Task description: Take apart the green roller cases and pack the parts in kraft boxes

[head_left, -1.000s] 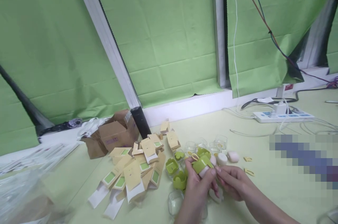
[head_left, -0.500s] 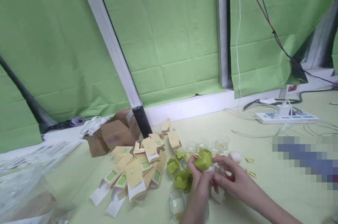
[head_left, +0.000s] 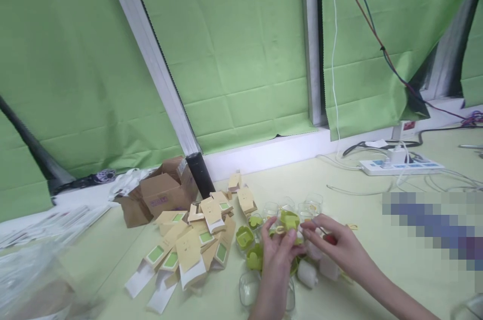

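Note:
My left hand (head_left: 278,247) is closed on a small green plastic lid (head_left: 291,222) with a pale yellow loop at its side. Close on its right, my right hand (head_left: 335,239) is closed around a red-handled tool (head_left: 330,239) that looks like a screwdriver; its tip is hard to make out. Under and beside the hands are more green lids (head_left: 245,237), clear plastic cups (head_left: 249,289) and white rounded pieces (head_left: 308,274). Fingers hide part of the held lid.
Left of the hands lies a heap of beige paper boxes (head_left: 188,249). Behind it are an open cardboard box (head_left: 166,191) and a black cylinder (head_left: 200,175). A white power strip (head_left: 400,166) with cables is at the back right. Clear plastic bags (head_left: 33,280) lie at the lower left.
The green lid has been turned in my left hand. My right hand has drawn slightly apart from it, showing more of the red-handled tool. The whole view has shifted slightly.

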### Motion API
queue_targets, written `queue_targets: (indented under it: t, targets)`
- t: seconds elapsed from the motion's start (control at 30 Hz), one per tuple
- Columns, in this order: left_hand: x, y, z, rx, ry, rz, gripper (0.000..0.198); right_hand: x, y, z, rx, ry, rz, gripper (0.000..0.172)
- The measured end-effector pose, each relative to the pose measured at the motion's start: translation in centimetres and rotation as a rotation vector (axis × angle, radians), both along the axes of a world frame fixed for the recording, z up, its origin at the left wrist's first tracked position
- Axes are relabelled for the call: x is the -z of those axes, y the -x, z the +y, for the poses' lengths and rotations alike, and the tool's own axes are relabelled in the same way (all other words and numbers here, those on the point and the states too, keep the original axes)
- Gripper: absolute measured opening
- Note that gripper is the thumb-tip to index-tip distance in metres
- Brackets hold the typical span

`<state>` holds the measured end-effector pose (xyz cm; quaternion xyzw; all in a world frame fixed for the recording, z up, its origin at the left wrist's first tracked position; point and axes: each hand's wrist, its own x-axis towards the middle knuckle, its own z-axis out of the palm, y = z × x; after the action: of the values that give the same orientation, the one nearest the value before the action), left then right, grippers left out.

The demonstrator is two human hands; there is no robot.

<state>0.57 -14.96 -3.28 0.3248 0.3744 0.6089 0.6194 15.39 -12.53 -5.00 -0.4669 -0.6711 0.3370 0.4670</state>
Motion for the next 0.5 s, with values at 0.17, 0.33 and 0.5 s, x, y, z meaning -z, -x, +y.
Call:
queue_targets:
  t: [0.17, 0.33, 0.5]
  targets:
    - [1.1, 0.0, -0.3, 0.260, -0.120, 0.239, 0.041, -0.3, 1.2, -0.9, -0.103, -0.016, -0.045, 0.016]
    - [2.5, 0.7, -0.4, 0.327, -0.138, 0.375, 0.034, -0.1, 1.4, -1.3, -0.168, 0.037, -0.092, 0.026]
    - [2.3, 1.0, -0.4, 0.375, -0.104, 0.293, 0.034, -0.3, 1.2, -1.5, -0.197, 0.013, -0.159, 0.025]
